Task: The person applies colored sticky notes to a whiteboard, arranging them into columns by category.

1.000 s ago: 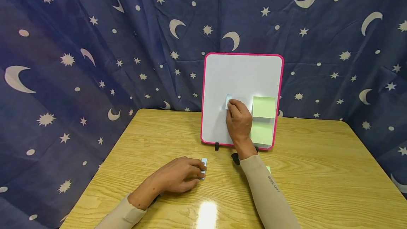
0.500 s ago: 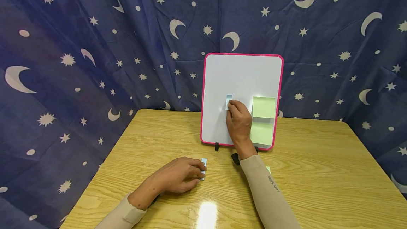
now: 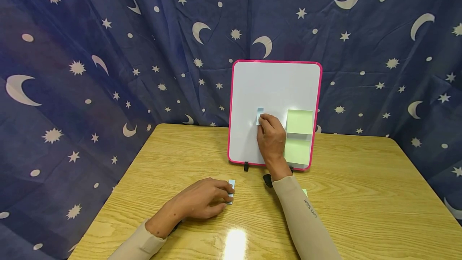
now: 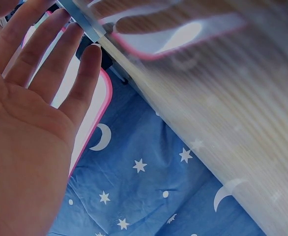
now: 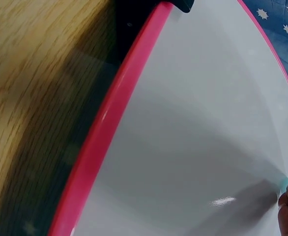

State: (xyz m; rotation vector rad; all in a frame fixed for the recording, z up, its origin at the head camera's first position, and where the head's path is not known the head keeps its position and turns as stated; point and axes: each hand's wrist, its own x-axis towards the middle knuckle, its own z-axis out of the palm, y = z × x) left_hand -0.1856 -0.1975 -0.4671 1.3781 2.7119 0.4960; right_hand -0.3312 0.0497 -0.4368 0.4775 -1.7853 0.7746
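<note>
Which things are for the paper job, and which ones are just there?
Looks part of the job:
whiteboard
upper blue strip, held by the right hand
lower blue strip, touched by the left hand
upper green note and lower green note
maybe the green bit by the right sleeve, mostly hidden

Just there:
starry curtain
wooden table

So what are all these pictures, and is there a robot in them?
No, just a person's left hand and right hand! The wide picture comes from a camera worn on the head, looking forward and down. Each wrist wears a camera too: the left one sees the palm, the right one sees the whiteboard up close. The right hand holds a blue strip at the whiteboard, beside two green notes. The left hand touches another blue strip lying on the wooden table.
</note>
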